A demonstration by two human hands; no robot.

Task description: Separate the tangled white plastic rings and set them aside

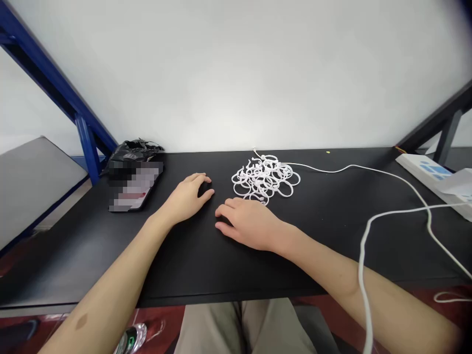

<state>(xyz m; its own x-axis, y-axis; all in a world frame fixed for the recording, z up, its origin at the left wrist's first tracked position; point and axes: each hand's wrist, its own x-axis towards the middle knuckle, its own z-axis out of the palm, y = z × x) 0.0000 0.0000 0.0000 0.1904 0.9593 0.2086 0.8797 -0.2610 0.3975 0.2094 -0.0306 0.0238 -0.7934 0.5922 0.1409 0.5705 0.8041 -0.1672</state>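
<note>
My left hand [187, 197] rests palm down on the black tabletop [206, 270], thumb apart from the loosely bent fingers, holding nothing I can see. My right hand [246, 222] lies just to its right in a similar pose, its thumb and fingers parted around bare tabletop. Right behind the right hand is a tangled pile of knotted white cord loops [262, 178]; the back of that hand hides or touches the pile's near edge. A thin white cord [334, 171] runs from the pile to the right.
At the left lie a phone [138, 189], partly pixelated, and a crumpled black plastic bag [134, 150]. A white box [424, 169] stands at the far right. A white cable [363, 246] passes over my right forearm. A white wall [236, 73] rises behind the table.
</note>
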